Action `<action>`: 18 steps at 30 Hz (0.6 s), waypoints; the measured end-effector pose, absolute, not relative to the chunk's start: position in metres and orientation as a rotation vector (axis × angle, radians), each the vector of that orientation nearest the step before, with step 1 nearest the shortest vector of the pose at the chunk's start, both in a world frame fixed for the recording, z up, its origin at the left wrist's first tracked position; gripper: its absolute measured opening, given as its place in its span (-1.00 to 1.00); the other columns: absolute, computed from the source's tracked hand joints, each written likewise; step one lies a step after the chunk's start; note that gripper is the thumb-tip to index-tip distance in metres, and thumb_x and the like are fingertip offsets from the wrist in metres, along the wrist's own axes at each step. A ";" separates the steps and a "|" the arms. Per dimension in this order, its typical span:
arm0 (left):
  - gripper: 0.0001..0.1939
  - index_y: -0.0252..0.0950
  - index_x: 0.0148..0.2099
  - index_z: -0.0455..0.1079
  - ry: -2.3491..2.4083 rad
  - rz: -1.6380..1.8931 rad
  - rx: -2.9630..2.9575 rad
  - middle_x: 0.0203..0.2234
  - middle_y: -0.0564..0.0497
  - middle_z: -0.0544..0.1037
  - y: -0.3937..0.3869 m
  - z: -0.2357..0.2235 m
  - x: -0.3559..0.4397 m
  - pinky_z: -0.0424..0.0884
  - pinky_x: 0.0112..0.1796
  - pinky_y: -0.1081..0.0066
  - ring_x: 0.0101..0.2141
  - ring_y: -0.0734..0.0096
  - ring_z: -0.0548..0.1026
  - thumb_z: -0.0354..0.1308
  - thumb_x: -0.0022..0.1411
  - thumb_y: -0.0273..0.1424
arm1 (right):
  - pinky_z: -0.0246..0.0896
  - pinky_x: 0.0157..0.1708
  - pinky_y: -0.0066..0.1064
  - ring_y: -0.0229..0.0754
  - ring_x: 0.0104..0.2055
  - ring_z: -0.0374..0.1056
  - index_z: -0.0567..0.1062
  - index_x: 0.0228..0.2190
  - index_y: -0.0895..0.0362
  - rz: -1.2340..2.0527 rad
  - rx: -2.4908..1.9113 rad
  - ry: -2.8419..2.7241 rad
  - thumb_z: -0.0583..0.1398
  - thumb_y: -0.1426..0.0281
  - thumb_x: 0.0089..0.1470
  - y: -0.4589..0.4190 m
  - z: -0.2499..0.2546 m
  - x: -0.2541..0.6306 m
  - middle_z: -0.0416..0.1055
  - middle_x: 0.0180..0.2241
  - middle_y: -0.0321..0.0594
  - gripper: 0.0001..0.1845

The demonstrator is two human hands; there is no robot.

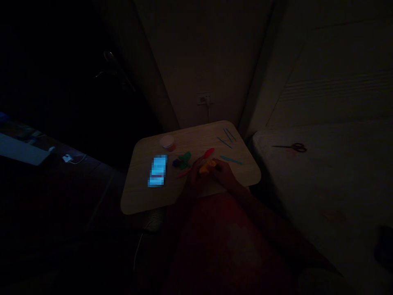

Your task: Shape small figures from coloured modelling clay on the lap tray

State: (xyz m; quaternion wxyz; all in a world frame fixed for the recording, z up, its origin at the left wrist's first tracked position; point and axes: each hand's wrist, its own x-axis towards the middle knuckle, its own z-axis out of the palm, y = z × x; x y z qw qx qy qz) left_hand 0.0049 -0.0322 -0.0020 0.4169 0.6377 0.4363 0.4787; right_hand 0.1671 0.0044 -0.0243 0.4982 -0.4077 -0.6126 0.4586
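The room is dark, so fine detail is lost. My left hand and my right hand meet over the near side of a small table. Between them is an orange lump that looks like modelling clay, with the fingers of both hands closed on it. Just beyond the fingers lies a red leaf-shaped piece. Left of my left hand are a green piece, a dark bluish piece and a thin reddish strip. A blue-green flat stick rests beyond my right hand.
A lit phone, its screen blurred, lies on the table's left part. Behind it stands a lidded tub. Several thin sticks lie at the far right. Scissors rest on a pale surface to the right. A wall outlet holds a plug.
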 end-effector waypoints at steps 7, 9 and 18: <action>-0.63 -0.29 0.10 0.44 1.239 1.160 1.660 -0.02 -0.14 0.58 -0.030 -0.004 0.003 0.44 0.06 0.23 -0.04 0.19 0.54 0.06 0.41 -0.19 | 0.23 -0.29 -0.33 -0.13 -0.32 0.37 0.48 -0.26 0.10 1.038 -0.995 -1.687 0.03 0.04 0.34 0.001 -0.025 0.166 0.51 -0.33 -0.17 -0.58; -0.65 -0.29 0.05 0.46 1.280 1.168 1.651 -0.10 -0.11 0.61 -0.029 -0.005 0.002 0.47 -0.02 0.26 -0.11 0.21 0.55 0.06 0.40 -0.18 | 0.22 -0.29 -0.33 -0.12 -0.32 0.36 0.46 -0.29 0.09 1.014 -0.988 -1.704 -0.02 0.09 0.37 0.002 -0.027 0.166 0.50 -0.34 -0.15 -0.58; -0.66 -0.31 -0.11 0.51 1.503 1.131 1.661 -0.20 -0.14 0.65 -0.026 -0.014 -0.003 0.48 -0.04 0.21 -0.16 0.17 0.56 0.01 0.39 -0.19 | 0.09 -0.39 -0.39 -0.21 -0.44 0.25 0.42 -0.49 0.12 0.990 -0.970 -1.841 0.01 0.10 0.34 0.001 -0.022 0.168 0.38 -0.50 -0.26 -0.52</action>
